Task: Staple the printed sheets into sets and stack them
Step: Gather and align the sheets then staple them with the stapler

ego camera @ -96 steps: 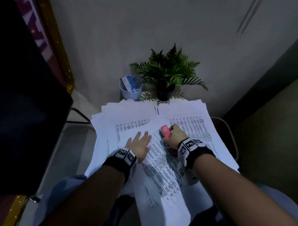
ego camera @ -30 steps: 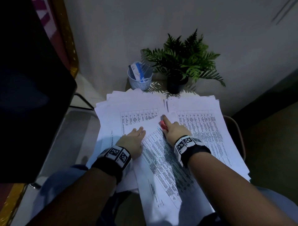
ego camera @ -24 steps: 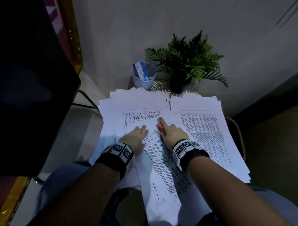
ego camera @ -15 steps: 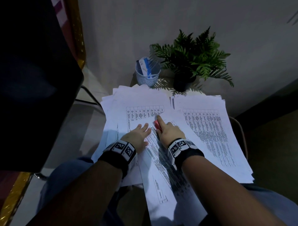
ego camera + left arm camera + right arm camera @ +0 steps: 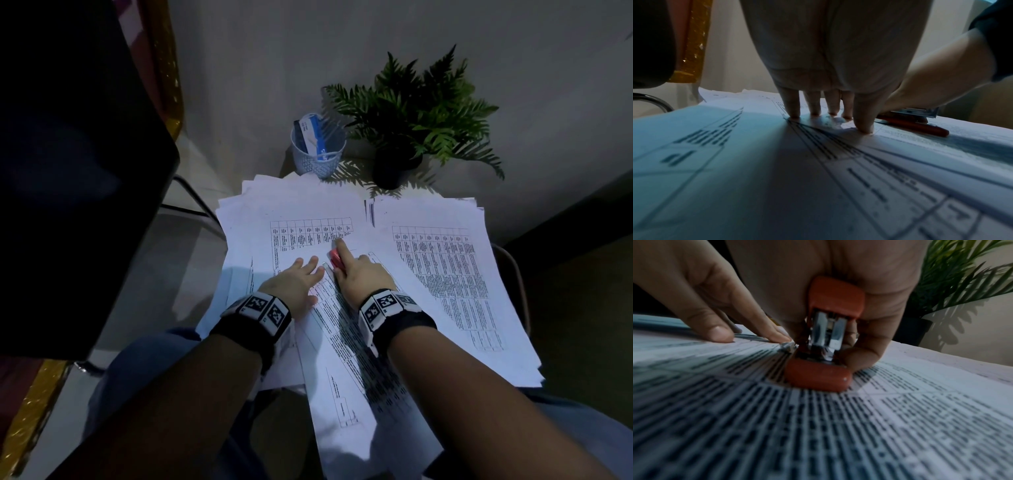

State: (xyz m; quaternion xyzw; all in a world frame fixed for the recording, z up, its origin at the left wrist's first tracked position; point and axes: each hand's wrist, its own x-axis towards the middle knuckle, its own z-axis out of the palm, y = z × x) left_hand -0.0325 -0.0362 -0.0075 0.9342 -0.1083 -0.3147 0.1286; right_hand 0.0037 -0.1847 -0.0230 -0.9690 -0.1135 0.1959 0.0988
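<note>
Right hand [image 5: 363,279] clamps the red stapler [image 5: 825,344], seemingly on the sheets [image 5: 346,342]; left hand [image 5: 294,286] presses them flat-fingered.

A fern [image 5: 421,113] in a dark pot [image 5: 392,168] stands against a pale wall [image 5: 274,51] at the far edge of the table [image 5: 349,168], its fronds throwing shadows on the surface below. Just left of it sits a pale latticed cup [image 5: 317,152] holding a blue-and-white box [image 5: 312,135] that leans to the left. A large black shape [image 5: 68,171] fills the left of the head view, with a gold strip [image 5: 166,61] behind it and another [image 5: 30,418] at the lower left. A curved metal chair frame [image 5: 191,202] shows between the black shape and the table. Blue jeans [image 5: 137,359] cover the person's knees at the bottom.
</note>
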